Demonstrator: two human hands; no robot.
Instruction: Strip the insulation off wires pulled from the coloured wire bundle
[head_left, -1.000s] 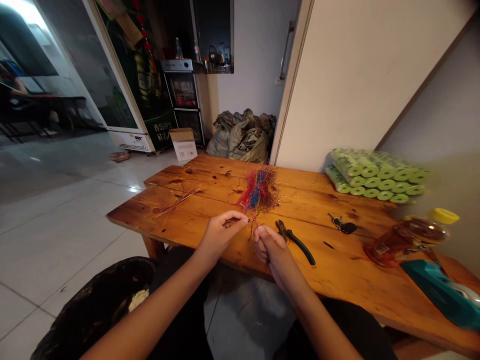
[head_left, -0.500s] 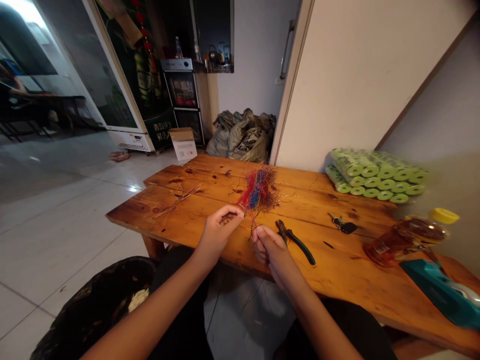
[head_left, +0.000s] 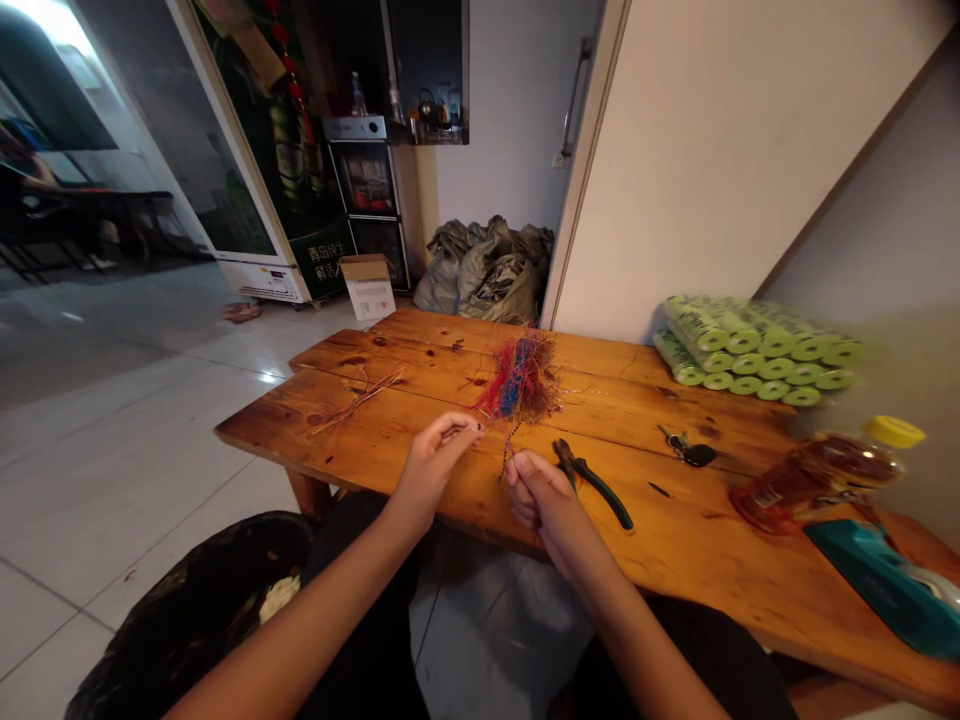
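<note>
Bin: black-lined bin (head_left: pixel 120 635) on the floor by my left forearm, something pale crumpled inside.
Tape dispenser: teal tape dispenser (head_left: pixel 874 585), way over right, amber drink bottle (head_left: pixel 817 482) with a yellow cap right behind it.
Right hand: got my right hand (head_left: pixel 536 488) over the near edge of the bench (head_left: pixel 675 560), fingers clamped on thin strands (head_left: pixel 503 464) that show beside the thumb.
Left hand: my left hand (head_left: pixel 439 450) is near it, fingers together on a dark speck (head_left: pixel 478 427), too tiny on my feed to name.
Pliers: green-handled pliers (head_left: pixel 601 487) lying just right of my right hand.
Keys: keys (head_left: pixel 691 452) further right.
Loose wires: thin bunch of loose wires (head_left: pixel 361 398), left side.
Tangle: fuzzy red-and-blue wire tangle (head_left: pixel 521 375) past both hands.
Rolls: wrapped green rolls (head_left: pixel 757 350), back right.
Sacks: heaped sacks (head_left: pixel 491 275) beyond the far edge.
</note>
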